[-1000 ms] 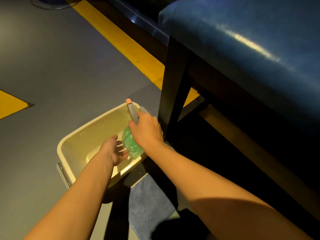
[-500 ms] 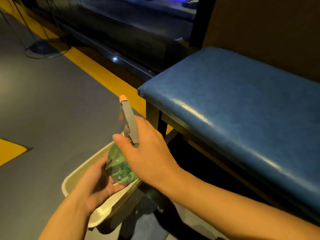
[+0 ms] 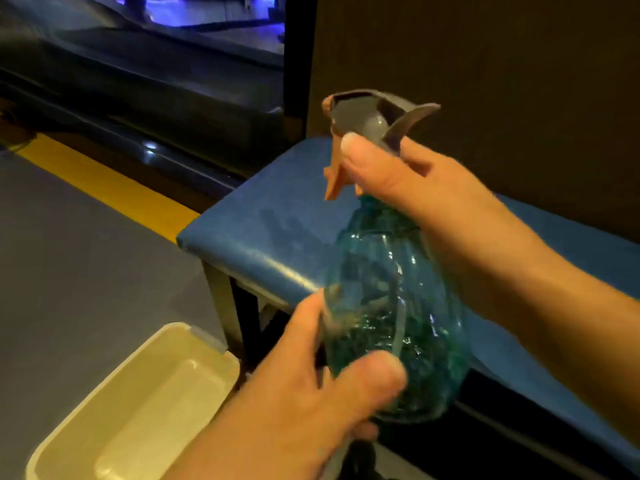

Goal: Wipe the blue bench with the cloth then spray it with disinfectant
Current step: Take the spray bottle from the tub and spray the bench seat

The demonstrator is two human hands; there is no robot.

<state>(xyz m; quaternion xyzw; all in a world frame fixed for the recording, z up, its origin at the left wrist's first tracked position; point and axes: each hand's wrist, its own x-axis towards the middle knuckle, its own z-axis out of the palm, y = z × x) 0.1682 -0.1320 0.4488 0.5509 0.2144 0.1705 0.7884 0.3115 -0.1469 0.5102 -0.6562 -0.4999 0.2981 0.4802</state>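
A clear green spray bottle [image 3: 391, 306] with a grey head and an orange trigger is held upright in front of the blue bench [image 3: 277, 233]. My right hand [image 3: 415, 188] grips its neck just under the spray head, one finger lying on the trigger. My left hand [image 3: 311, 386] cups the round lower body from the left. The bottle hangs over the front edge of the padded bench seat, its nozzle pointing left. No cloth shows in this view.
A cream plastic tub [image 3: 138, 410] sits on the grey floor at the lower left, beside the bench leg [image 3: 221, 306]. A yellow floor stripe [image 3: 104, 181] runs behind it. A dark wall panel [image 3: 485, 81] backs the bench.
Both hands have lifted the spray bottle out of the tub and up to the height of the bench seat. My view has swung up from the floor toward the bench.
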